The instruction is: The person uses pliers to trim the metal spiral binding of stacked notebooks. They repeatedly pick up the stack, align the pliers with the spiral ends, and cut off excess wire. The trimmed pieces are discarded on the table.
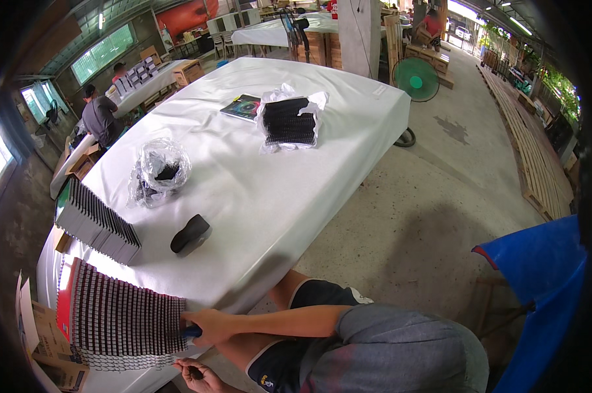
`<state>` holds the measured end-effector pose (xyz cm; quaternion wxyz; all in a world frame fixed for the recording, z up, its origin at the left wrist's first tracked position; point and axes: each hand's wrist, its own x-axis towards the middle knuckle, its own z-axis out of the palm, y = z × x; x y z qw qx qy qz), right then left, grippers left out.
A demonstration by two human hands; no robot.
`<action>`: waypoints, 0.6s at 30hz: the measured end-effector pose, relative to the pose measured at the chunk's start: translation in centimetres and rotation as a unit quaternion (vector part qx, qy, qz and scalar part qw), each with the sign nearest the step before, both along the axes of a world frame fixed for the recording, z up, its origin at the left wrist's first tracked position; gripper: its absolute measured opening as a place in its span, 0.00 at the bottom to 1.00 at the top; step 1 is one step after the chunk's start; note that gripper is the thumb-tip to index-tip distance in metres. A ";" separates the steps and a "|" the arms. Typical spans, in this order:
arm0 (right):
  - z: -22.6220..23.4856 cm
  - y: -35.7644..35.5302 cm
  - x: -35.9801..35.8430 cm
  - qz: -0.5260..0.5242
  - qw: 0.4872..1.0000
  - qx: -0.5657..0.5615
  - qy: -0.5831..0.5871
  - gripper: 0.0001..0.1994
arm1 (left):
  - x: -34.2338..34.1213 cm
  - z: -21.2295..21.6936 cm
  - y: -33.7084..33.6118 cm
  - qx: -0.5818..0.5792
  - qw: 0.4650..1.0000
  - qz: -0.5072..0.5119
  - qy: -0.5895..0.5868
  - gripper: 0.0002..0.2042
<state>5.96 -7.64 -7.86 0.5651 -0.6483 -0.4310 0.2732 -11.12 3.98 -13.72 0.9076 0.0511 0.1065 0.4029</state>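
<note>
My right hand (209, 327) is closed around a tool with a blue handle (192, 331), beside the end of a stack of wire-bound notebooks (129, 308) at the table's near left corner. The tool's working end is hidden. Just below, my left hand (201, 377) has its fingers curled in at the stack's lower edge, close to loose-looking wire coils (122, 361); what they pinch is too small to make out. The notebooks' bound edges face up in dense rows, with a red cover at the far left side.
Another notebook stack (99, 223) stands behind. On the white-covered table (256, 177) lie a black object (190, 234), a clear plastic bag (160, 171) with black pieces, a package of black coils (289, 124) and a printed booklet (241, 107). A cardboard box (57, 347) sits lower left.
</note>
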 end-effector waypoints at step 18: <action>0.8 -3.3 -0.1 0.109 0.978 0.086 0.158 0.21 | -0.7 2.6 0.2 0.003 1.000 -0.009 0.025 0.13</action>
